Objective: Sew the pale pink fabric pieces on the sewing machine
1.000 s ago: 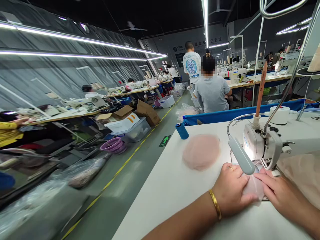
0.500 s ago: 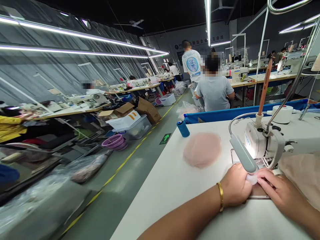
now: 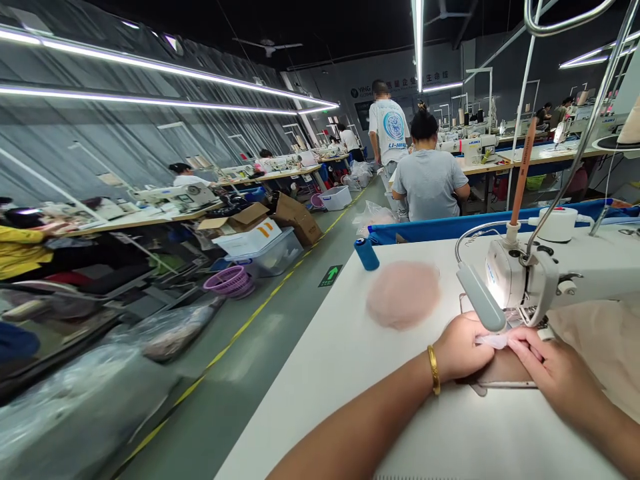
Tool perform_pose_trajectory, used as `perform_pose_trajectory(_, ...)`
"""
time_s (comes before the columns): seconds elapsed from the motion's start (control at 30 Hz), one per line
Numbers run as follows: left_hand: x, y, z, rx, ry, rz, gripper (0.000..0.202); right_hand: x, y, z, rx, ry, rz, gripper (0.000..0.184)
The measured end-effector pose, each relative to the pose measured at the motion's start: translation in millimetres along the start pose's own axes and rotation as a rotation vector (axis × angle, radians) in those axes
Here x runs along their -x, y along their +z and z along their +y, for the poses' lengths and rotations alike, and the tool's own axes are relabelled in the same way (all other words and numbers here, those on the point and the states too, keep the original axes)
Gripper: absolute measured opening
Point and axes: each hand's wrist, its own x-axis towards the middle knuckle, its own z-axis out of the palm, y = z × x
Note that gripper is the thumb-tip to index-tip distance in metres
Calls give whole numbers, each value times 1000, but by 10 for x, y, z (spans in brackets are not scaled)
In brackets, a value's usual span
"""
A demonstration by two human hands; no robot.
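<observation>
My left hand [image 3: 463, 348], with a gold bangle on the wrist, pinches a small pale pink fabric piece [image 3: 493, 341] at the foot of a white sewing machine [image 3: 530, 280]. My right hand [image 3: 545, 363] grips the same piece from the right, fingers curled. Both hands sit just below the machine's grey lamp arm [image 3: 479, 299]. A stack of round pink fabric pieces [image 3: 404, 294] lies on the white table [image 3: 360, 373] left of the machine. A blue thread spool [image 3: 367, 253] stands behind the stack.
Beige cloth [image 3: 600, 340] lies right of the machine. A blue bin edge [image 3: 450, 228] borders the table's far side. A person in a grey shirt [image 3: 429, 180] sits beyond it; another stands further back. An aisle with boxes, a purple basket [image 3: 229, 281] and workstations runs to the left.
Both hands have moved up closer to the needle area, and the pink piece, flat under my fingers earlier, is now gathered small between them.
</observation>
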Motion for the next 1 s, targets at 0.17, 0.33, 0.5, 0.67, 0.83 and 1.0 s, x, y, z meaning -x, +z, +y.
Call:
perform_pose_trajectory(0.17,71,-36,-16,-58,93,-62,12,45,-8,111,-8,-175,-130,39)
perform_pose_trajectory(0.33,235,-100,32,-335,278,-126,11,97,-86,191,41,-387,-245,32)
perform_pose_trajectory(0.5,311,-134,105,-438,368,-199,7,98,-165,191,75,-458,-286,22)
perform_pose_trajectory(0.67,347,-111,152,-449,399,-195,9,116,-169,215,121,-442,-269,24)
perform_pose_trajectory(0.83,371,-95,187,-472,421,-154,9,145,-162,216,146,-436,-264,23)
perform_pose_trajectory(1.0,346,-112,155,-478,415,-149,10,139,-133,234,175,-433,-245,25)
